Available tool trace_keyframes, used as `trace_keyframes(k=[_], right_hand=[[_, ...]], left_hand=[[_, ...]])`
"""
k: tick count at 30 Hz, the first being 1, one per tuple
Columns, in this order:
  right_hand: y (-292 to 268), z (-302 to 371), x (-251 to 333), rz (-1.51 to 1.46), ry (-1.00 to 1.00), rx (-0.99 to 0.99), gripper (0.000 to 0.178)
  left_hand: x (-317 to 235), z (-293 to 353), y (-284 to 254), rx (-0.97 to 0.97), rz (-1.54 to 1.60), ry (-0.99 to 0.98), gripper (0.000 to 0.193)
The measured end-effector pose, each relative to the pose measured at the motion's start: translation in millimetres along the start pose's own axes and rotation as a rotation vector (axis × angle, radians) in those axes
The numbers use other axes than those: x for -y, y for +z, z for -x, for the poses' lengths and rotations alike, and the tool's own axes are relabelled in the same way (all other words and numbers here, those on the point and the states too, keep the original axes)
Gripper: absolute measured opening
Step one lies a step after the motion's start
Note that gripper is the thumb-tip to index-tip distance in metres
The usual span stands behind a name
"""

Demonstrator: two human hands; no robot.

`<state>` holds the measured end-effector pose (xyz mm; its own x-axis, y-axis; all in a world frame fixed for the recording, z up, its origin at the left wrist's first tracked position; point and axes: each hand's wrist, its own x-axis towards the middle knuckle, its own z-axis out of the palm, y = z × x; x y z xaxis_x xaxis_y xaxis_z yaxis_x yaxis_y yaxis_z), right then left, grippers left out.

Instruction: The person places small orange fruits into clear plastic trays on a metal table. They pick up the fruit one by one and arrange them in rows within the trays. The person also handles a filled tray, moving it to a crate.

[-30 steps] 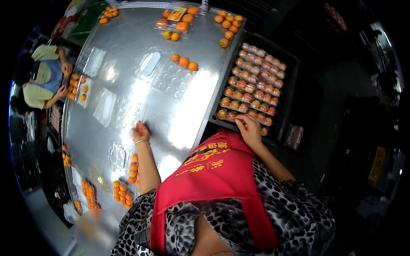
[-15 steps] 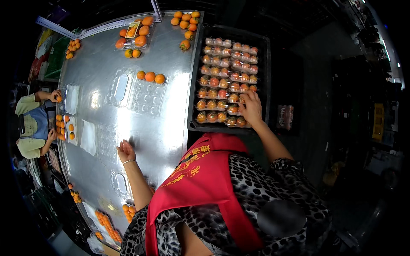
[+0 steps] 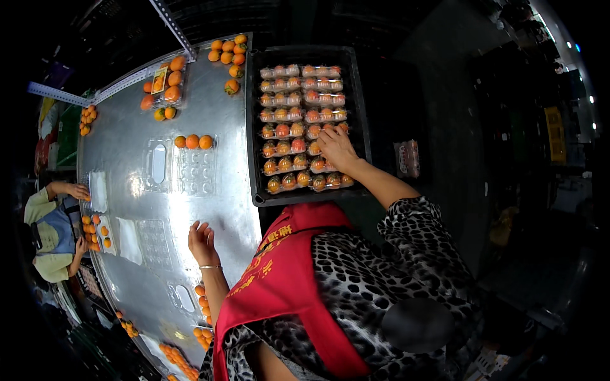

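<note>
My right hand point(image 3: 337, 150) rests on clear plastic packs of orange persimmons point(image 3: 283, 147) in the black crate point(image 3: 255, 184). Its fingers are spread over the right-hand column, partly hiding a few packs. Two columns of these packs stand in rows there. Over the metal table point(image 3: 232, 171), my left hand point(image 3: 202, 241) is raised, empty, with its fingers loosely apart. An empty clear tray with round hollows point(image 3: 155, 244) lies to its left. Farther off, another clear open pack point(image 3: 194, 170) has three persimmons point(image 3: 192, 141) along its far edge.
Loose persimmons point(image 3: 227, 52) and a filled, labelled pack point(image 3: 166, 82) sit at the table's far end. More persimmons point(image 3: 178, 360) lie at the near end. Across the table, a co-worker point(image 3: 54, 232) handles fruit. One pack point(image 3: 406, 159) lies right of the crate.
The view has turned, so the crate and table appear farther left. My left hand has drawn rightward from the hollowed tray, fingers now pointing up. My right hand stays on the same packs.
</note>
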<state>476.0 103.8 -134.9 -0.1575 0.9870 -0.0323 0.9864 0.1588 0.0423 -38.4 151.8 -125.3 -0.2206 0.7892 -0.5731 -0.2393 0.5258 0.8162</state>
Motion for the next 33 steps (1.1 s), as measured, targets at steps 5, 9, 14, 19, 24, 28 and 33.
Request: trace_keyframes(k=[5, 9, 14, 19, 24, 28, 33], right_hand=[[-28, -2, -10, -0.061, -0.058, 0.064, 0.029], [-56, 6, -22, -0.099, -0.19, -0.12, 0.026], [-113, -14, -56, -0.25, 0.101, -0.114, 0.02], [-68, -13, -25, -0.224, -0.065, 0.118, 0.037], [33, -18, -25, -0.055, -0.246, -0.035, 0.032], [51, -20, -47, -0.08, -0.277, 0.121, 0.009], [28, -37, -49, -0.137, -0.384, 0.107, 0.018]], left_hand=[[-30, 54, 108, 0.483, -0.343, 0.266, 0.027], [-35, 100, 168, 0.961, -0.854, 0.866, 0.039], [11, 94, 168, 1.057, -0.996, 1.056, 0.06], [27, 80, 162, 1.066, -1.051, 0.996, 0.07], [54, 66, 161, 1.022, -0.963, 1.02, 0.058], [81, 56, 174, 1.104, -1.045, 1.107, 0.054], [81, 54, 175, 1.042, -1.064, 1.115, 0.05]])
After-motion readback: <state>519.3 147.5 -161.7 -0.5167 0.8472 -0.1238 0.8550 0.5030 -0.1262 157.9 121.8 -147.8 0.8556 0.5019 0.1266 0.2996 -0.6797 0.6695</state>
